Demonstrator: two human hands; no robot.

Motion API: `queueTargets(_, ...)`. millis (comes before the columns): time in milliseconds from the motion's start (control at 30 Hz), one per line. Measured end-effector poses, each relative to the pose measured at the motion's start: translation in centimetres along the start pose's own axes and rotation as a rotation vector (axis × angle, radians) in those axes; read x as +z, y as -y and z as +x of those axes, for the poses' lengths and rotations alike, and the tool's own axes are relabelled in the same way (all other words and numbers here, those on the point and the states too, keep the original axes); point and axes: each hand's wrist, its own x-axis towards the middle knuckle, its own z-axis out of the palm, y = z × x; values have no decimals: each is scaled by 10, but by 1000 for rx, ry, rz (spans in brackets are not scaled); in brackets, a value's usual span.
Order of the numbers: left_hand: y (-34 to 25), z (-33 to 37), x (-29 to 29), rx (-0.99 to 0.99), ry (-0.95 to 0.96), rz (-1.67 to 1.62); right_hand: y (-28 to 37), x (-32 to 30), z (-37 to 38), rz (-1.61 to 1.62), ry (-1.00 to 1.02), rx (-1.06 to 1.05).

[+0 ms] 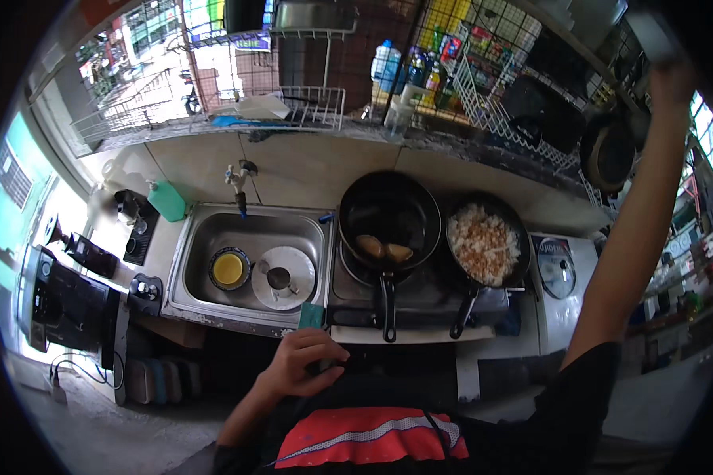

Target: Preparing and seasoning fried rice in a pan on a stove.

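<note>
My left hand (305,362) hovers in front of the counter, just below a small green cloth or pad (311,316) at the sink's front edge. Its fingers curl loosely, the thumb stands apart, and I make out nothing held. Far up on the right, my right hand (673,83) reaches toward a pale, blurred object (651,36); its fingers are too smeared to show a grip. On the stove, a black frying pan (390,207) holds two browned pieces of food (384,249). Beside it, a second pan (520,229) contains rice with a brown topping (483,245).
The steel sink (206,222) holds a white plate (299,269) with a metal cup and a bowl with yellow inside (229,269). A glass lid (558,273) lies right of the stove. Wire racks (499,119) and hanging pans (610,154) crowd the upper right.
</note>
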Motion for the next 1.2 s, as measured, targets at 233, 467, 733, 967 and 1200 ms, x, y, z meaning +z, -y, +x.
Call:
queueTargets(233, 9, 17, 14, 64, 7, -319, 76, -50, -312, 966, 992, 758)
queueTargets(467, 7, 54, 44, 62, 344, -959, 133, -40, -478, 748, 1059, 1095)
queueTargets(733, 12, 65, 69, -118, 145, -776, 143, -44, -472, 521, 871, 1158)
queueTargets(967, 8, 59, 80, -134, -162, -470, 151, -26, -481, -198, 670, 828)
queueTargets(1200, 2, 85, 62, 57, 489, -1026, 129, -55, -485, 916, 1097, 978)
